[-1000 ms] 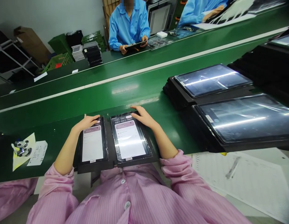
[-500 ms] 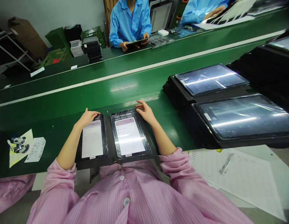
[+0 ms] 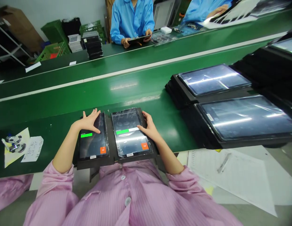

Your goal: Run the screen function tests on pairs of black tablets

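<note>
Two tablets lie side by side in a black tray (image 3: pixel 109 138) at the near edge of the green bench. The left tablet (image 3: pixel 89 147) has a dark screen with a green bar and an orange-red square. A green and white bar and a similar square show on the right tablet (image 3: pixel 130 141). My left hand (image 3: pixel 89 121) is over the upper part of the left tablet, fingers spread, holding nothing. At the right tablet's right side is my right hand (image 3: pixel 149 128), open, its thumb over the screen and its other fingers by the tray's edge.
Large tablets (image 3: pixel 247 116) on black trays stand at the right. Papers (image 3: pixel 228 175) with a pen lie below them. Metal parts (image 3: pixel 16 143) sit on paper at the left. Across the green bench (image 3: pixel 146 75), a person in blue (image 3: pixel 131 22) holds a tablet.
Both screens have turned from white pages to dark ones with green bars and orange-red squares. My left hand has spread over its tablet; my right hand has moved down, its thumb over the right screen.
</note>
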Tool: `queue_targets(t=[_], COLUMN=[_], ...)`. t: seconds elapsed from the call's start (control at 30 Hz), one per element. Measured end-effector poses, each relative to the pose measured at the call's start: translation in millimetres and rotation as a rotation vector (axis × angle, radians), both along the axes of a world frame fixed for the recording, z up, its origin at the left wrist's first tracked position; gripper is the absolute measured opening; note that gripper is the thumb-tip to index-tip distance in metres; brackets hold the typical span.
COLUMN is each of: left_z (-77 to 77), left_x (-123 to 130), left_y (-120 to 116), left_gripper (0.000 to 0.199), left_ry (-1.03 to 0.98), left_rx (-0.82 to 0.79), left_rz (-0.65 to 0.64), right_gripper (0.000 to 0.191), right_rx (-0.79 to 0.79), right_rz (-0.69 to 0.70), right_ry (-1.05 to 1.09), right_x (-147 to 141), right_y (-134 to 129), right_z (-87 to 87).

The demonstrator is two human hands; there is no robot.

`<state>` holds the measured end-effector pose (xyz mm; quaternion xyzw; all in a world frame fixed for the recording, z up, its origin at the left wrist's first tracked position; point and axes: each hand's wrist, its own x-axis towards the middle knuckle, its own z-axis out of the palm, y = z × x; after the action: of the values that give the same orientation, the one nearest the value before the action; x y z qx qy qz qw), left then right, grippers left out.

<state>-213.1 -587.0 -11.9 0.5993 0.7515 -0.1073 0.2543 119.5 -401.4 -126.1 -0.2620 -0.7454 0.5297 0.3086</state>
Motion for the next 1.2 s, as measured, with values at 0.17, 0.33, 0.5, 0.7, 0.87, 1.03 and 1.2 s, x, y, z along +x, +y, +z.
queue_targets(t=[0.17,0.33,0.5,0.7,0.87,1.03,1.2], left_z=[-1.1,-2.6,-3.3,3.8,1.4,3.5,8.1], left_x=[-7,-5,-5,-11,1,7,7], left_y=[0,0,-1,-13,-10,4,13], left_gripper=[0.14,0.141,0.142,0.124,0.11,0.074,0.061], left_ry=[-0.009,0.0,0.011,-0.212,-0.181,-0.18,-0.172], left_rx=[-0.027,-0.043,-0.015,0.094,0.148,0.055,0.002], left_rz=[-0.05,-0.046,-0.049,0.031,0.016,-0.041,-0.08], right_gripper=[0.072,0.047,0.047,0.036,0.032,0.031,0.032], right_rx=[-0.187,-0.228,-0.209,-0.086,-0.064,-0.027,-0.023], right_rz=[-0.059,-0.101,-0.104,-0.109,-0.132,-0.147,-0.159], right_ry=[0.112,0.146,0.118,0.054,0.064,0.044,0.037], right_x=[-2,-2,-2,0,-1,-2,-1], right_y=[4,5,6,6,6,6,5], right_z=[-0.7,-2.4,-4.6,-4.6,-6.4,-8.3,-5.5])
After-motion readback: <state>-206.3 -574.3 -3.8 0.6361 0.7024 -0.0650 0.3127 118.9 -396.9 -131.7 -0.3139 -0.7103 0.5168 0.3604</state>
